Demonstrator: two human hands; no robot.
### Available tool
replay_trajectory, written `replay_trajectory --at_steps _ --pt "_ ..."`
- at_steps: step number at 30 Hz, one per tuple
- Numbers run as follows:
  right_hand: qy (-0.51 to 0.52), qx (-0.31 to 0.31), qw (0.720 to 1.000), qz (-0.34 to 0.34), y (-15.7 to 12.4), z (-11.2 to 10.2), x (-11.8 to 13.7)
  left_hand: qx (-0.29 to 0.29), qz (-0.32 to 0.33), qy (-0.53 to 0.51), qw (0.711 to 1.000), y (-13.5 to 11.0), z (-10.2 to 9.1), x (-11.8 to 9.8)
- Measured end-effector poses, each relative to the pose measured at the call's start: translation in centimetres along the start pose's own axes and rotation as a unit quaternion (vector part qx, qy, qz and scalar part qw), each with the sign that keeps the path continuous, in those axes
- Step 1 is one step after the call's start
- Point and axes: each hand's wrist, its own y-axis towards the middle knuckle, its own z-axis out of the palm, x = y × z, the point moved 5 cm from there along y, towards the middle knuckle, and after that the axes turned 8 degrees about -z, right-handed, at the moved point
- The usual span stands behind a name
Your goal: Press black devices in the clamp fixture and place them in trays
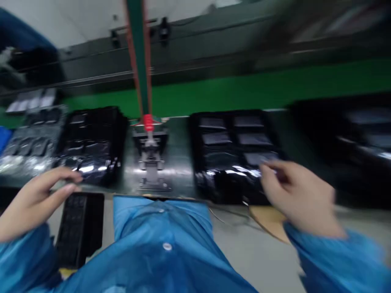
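My left hand [41,199] is at the front edge of the bench, beside a black tray [91,156] with several pockets. Its thumb and fingers are apart, and nothing shows between them. At the other side, my right hand [301,193] is over the near right corner of another black tray [214,158], where flat grey pieces [253,139] lie in some pockets. Thumb and forefinger are pinched together there; whatever they hold, if anything, is too blurred to make out. Between the two trays stands a small metal fixture [151,158] with a red-tipped part [148,122] above it.
Farther left lies a grey tray [29,142] of dark parts. More dark trays [363,134] are blurred at the right. A black tray [73,228] sits below the bench edge by my left sleeve. A green strip [226,91] runs along the back, and a round stool [270,221] is below.
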Motion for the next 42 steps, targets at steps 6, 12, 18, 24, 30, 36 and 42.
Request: replay_trajectory --at_steps 6,12,18,24,30,36,42 --pt "0.316 0.082 0.905 -0.271 -5.6 4.3 15.2 -0.106 -0.185 0.015 0.977 6.1 -2.9 6.8" --pt "0.468 0.323 0.787 -0.239 -9.7 8.8 25.1 -0.112 -0.208 0.121 0.964 13.1 -2.4 12.6" --pt "0.446 0.306 0.818 -0.194 -9.2 9.8 25.0 -0.113 -0.117 0.206 0.965 21.8 -2.5 11.1" --pt "0.443 0.253 0.847 -0.15 -9.9 9.0 23.6 -0.035 -0.082 0.296 0.951 28.2 -1.8 10.4" --pt "0.423 0.222 0.874 -0.091 -10.7 9.2 21.1 0.028 -0.086 0.359 0.929 30.9 -1.6 11.9" --pt "0.427 0.23 0.869 -0.102 -10.4 9.5 21.2 0.04 -0.069 0.381 0.921 31.1 -1.4 11.8" --pt "0.432 0.247 0.86 -0.109 -9.7 9.7 21.8 0.034 -0.062 0.378 0.923 31.0 -1.8 10.9"
